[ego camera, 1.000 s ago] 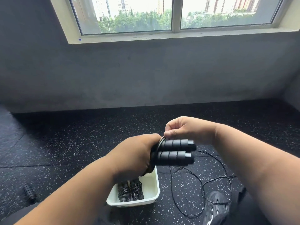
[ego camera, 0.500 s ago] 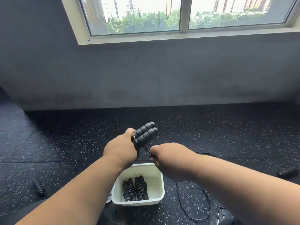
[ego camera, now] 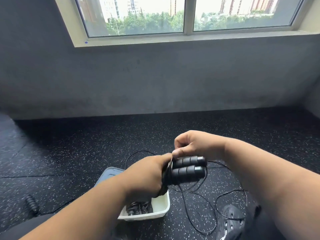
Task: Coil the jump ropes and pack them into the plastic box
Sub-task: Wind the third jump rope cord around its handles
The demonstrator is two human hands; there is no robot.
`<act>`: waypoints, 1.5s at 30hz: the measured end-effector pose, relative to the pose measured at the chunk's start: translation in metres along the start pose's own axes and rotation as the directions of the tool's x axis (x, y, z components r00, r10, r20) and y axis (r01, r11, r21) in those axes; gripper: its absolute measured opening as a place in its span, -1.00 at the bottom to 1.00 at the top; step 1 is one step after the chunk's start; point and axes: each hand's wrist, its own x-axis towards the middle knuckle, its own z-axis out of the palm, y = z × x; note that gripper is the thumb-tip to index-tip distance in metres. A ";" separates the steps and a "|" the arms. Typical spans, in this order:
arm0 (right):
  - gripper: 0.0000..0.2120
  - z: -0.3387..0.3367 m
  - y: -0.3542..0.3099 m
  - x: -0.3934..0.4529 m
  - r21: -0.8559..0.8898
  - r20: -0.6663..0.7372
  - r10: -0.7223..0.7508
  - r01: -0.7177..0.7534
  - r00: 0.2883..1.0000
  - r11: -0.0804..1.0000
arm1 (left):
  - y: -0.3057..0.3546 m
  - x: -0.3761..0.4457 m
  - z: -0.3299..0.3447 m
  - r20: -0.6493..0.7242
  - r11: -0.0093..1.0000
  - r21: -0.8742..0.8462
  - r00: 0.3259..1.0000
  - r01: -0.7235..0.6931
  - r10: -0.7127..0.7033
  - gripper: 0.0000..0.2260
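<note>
My left hand (ego camera: pixel 147 174) is curled tight round the two black ribbed foam handles (ego camera: pixel 187 168), held side by side w/ ends pointing right. My right hand (ego camera: pixel 194 146) pinches thin black rope (ego camera: pixel 199 201) at the handles' top, fingers closed. Both sit just above the white plastic box (ego camera: pixel 161 205), holding coiled ropes (ego camera: pixel 138 207).

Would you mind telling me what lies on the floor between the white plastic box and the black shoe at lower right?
In the head view, loose black cord of the jump rope loops over the speckled floor between the plastic box and the shoe.
</note>
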 end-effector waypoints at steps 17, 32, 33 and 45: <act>-0.68 0.070 -0.006 0.009 -0.460 -0.116 0.070 -0.116 0.991 0.880 | -0.042 0.002 -0.017 -0.305 0.910 -0.164 0.858 0.380 -0.413 -0.49; -0.73 0.014 -0.008 -0.006 -0.337 0.044 0.034 -0.017 0.998 0.941 | -0.024 0.005 0.019 0.023 0.980 0.189 0.998 -0.055 0.051 -0.58; -0.72 0.012 0.000 -0.005 -0.197 0.057 0.069 -0.056 0.996 0.979 | -0.023 0.004 0.019 -0.004 0.992 0.116 0.999 -0.049 0.050 -0.53; -0.77 0.021 -0.034 -0.008 0.035 -0.054 -0.192 0.194 0.980 0.980 | -0.029 0.003 0.003 0.010 0.980 -0.026 0.980 0.197 -0.197 -0.43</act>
